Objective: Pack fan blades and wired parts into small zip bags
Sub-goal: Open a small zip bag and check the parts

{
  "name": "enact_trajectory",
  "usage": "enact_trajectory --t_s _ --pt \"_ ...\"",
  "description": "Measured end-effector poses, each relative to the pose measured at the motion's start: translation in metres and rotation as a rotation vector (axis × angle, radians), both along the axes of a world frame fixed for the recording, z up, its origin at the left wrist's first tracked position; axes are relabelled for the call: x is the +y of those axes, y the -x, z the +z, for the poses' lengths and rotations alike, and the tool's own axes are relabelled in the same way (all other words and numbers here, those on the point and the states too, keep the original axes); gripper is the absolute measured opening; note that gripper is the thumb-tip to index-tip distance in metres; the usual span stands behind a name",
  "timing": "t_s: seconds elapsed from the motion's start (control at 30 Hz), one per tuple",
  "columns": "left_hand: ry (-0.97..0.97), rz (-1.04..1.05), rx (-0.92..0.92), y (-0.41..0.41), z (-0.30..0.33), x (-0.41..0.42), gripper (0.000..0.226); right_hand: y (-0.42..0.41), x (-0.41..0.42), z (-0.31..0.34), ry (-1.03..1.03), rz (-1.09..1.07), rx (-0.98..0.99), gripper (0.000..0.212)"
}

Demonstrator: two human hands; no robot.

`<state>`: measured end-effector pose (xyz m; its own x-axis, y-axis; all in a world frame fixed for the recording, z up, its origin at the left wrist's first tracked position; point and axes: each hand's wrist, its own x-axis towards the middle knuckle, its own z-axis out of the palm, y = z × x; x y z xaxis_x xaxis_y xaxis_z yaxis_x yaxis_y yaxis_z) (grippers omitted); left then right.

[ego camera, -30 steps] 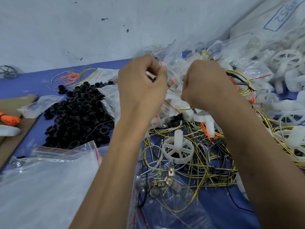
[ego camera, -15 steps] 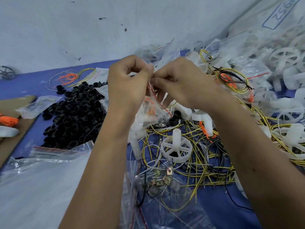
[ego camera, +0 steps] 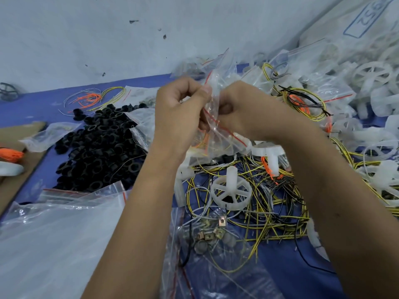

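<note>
i have both hands up over the middle of the tabletop, and between them is one small zip bag, clear film with a red line at the seal. my left hand pinches its upper edge, thumb against curled fingers, so that grip is closed on the bag. my right hand is curled on the other side of the same bag, its grip closed on the film near the red strip. the bag hangs off the surface, tilted, and i can make out thin yellow and orange wire inside it; whether a blade is in there too i cannot tell.

below my hands lies a tangle of yellow and black wires with a loose white fan blade sitting on it, hub upward. a heap of black rings lies to the left, and filled bags and more white blades are piled at the right.

my read on handling: the bag is very light, limp and slick, so it will fold and slip unless i keep it by the stiffer zip strip, one pinch at each side of the mouth. the wires are springy and will try to poke back out. the blade looks rigid, best taken by its hub post.
</note>
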<state>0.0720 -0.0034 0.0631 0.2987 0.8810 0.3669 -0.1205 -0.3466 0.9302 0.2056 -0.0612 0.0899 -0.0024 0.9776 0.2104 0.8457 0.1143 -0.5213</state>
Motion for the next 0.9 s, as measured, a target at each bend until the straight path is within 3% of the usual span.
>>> enact_trajectory --t_s 0.1,0.3,0.4,0.47,0.57,0.63,0.73,0.8,0.9 --pt "0.043 0.058 -0.007 0.0 -0.013 0.008 0.032 -0.013 -0.008 0.01 -0.001 -0.047 0.048 0.002" --pt "0.041 0.057 -0.039 -0.004 -0.023 0.01 0.033 -0.017 -0.009 0.013 0.04 -0.101 -0.102 0.022" --pt "0.061 -0.027 -0.12 -0.005 -0.021 0.007 0.037 -0.012 -0.004 0.004 0.061 -0.138 -0.157 0.019" --pt "0.088 -0.111 -0.21 -0.006 -0.017 0.002 0.035 -0.005 0.002 -0.001 0.002 -0.171 -0.11 0.012" --pt "0.108 -0.239 -0.329 -0.01 -0.008 -0.004 0.032 0.011 0.008 -0.014 -0.203 -0.237 -0.02 0.04" --pt "0.105 -0.287 -0.388 -0.009 -0.002 -0.006 0.031 0.026 0.007 -0.019 -0.288 -0.186 0.132 0.043" --pt "0.146 -0.278 -0.446 -0.003 0.003 -0.007 0.022 0.034 0.01 -0.025 -0.12 -0.05 0.126 0.031" --pt "0.275 -0.305 -0.496 0.003 0.006 -0.005 0.012 0.03 0.008 -0.022 0.018 0.065 0.146 0.028" --pt "0.455 -0.33 -0.471 0.007 0.006 0.004 0.018 0.016 0.002 -0.016 0.167 0.191 0.192 0.047"
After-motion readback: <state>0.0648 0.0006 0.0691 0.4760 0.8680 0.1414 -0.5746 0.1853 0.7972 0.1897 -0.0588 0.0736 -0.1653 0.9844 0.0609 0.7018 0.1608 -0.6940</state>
